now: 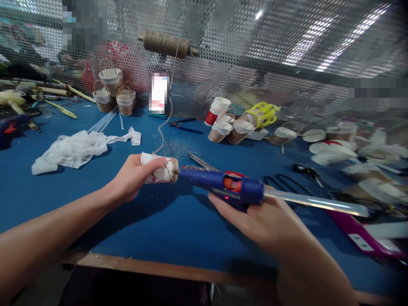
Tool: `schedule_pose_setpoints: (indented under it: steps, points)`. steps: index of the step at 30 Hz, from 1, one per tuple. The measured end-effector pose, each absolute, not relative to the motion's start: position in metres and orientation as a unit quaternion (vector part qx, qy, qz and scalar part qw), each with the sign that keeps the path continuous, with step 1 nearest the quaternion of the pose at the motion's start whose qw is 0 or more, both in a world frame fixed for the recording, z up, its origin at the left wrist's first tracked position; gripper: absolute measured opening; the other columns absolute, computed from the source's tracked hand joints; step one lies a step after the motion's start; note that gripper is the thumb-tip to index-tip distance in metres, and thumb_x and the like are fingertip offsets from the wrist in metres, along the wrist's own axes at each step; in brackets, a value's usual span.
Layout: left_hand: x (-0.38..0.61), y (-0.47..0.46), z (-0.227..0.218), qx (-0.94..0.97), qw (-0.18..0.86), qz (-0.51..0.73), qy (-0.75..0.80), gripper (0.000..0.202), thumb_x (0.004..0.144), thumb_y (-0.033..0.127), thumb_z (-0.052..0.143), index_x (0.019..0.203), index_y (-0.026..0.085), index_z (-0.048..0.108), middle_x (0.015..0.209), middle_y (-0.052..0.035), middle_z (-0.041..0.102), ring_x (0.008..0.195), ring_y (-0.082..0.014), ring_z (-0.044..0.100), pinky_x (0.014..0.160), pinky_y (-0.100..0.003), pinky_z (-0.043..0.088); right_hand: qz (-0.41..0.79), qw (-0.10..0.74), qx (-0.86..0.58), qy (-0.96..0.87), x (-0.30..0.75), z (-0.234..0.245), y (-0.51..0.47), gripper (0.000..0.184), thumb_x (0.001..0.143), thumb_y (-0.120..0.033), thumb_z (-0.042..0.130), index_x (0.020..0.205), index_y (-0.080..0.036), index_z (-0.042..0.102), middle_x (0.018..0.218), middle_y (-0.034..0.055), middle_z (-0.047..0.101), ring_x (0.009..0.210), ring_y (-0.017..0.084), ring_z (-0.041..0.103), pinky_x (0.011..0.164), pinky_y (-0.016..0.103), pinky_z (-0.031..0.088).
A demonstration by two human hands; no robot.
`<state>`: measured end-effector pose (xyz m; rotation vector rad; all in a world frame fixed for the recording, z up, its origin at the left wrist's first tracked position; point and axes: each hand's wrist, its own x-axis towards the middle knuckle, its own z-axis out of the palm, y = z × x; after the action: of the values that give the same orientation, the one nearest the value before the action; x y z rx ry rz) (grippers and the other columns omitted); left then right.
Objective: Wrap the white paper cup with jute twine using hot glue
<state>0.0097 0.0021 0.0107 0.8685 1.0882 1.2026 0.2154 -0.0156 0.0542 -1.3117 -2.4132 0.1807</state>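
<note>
My left hand (132,174) is wrapped round a white paper cup (159,170) lying on its side, its base end towards the right. Brown twine is wound around that end, and a strand leads from the cup up to a twine spool (165,44). In my right hand (258,216) is a blue glue gun (219,187) with a long clear glue stick (318,202) out of its back and a red light lit. The gun's nozzle is at the twine-wrapped end of the cup; whether it touches, I cannot tell. Scissors (200,161) lie just behind the gun.
White lace fabric (73,148) and clear glue sticks (103,121) lie at the left. Small twine-covered baskets (126,102) stand at the back, near pliers (186,126). Cups and trimmings crowd the right, by a purple power strip (357,236). A perforated metal screen (242,55) rises behind.
</note>
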Motion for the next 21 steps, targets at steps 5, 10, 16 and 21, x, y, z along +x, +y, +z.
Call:
schedule_pose_setpoints:
  steps: [5, 10, 16, 21]
  points:
    - [0.009, 0.004, 0.010, 0.380, 0.599, 0.521, 0.475, 0.016, 0.066, 0.026, 0.066, 0.072, 0.011, 0.070, 0.064, -0.0040, 0.069, 0.056, -0.0117, 0.060, 0.057, -0.022, 0.043, 0.049, 0.189, -0.458, -0.867, 0.219, 0.047, -0.016, 0.019, 0.077, -0.029, 0.043, 0.065, -0.022, 0.056, 0.060, 0.0040, 0.060, 0.057, 0.019, 0.058, 0.052, 0.031, 0.045]
    - [0.009, 0.003, 0.010, 0.381, 0.603, 0.521, 0.469, 0.016, 0.066, 0.025, 0.066, 0.072, 0.011, 0.069, 0.062, -0.0036, 0.069, 0.055, -0.0115, 0.059, 0.057, -0.022, 0.043, 0.073, 0.187, -0.461, -0.864, 0.218, 0.052, -0.017, 0.021, 0.078, -0.027, 0.041, 0.066, -0.022, 0.057, 0.058, 0.0023, 0.059, 0.052, 0.016, 0.056, 0.049, 0.028, 0.045]
    - [0.009, 0.002, 0.009, 0.382, 0.601, 0.525, 0.466, 0.015, 0.066, 0.025, 0.066, 0.072, 0.011, 0.070, 0.062, -0.0032, 0.069, 0.054, -0.0108, 0.059, 0.055, -0.021, 0.043, 0.070, 0.175, -0.473, -0.861, 0.217, 0.053, -0.018, 0.013, 0.074, -0.027, 0.049, 0.067, -0.021, 0.059, 0.060, 0.0017, 0.060, 0.056, 0.017, 0.058, 0.053, 0.028, 0.046]
    - [0.009, 0.003, 0.008, 0.404, 0.591, 0.519, 0.467, 0.020, 0.067, 0.027, 0.066, 0.076, 0.010, 0.070, 0.069, -0.0052, 0.070, 0.059, -0.0119, 0.060, 0.058, -0.022, 0.044, 0.055, 0.168, -0.464, -0.868, 0.217, 0.058, -0.015, 0.019, 0.076, -0.026, 0.044, 0.068, -0.021, 0.061, 0.059, 0.0040, 0.060, 0.055, 0.018, 0.057, 0.052, 0.029, 0.045]
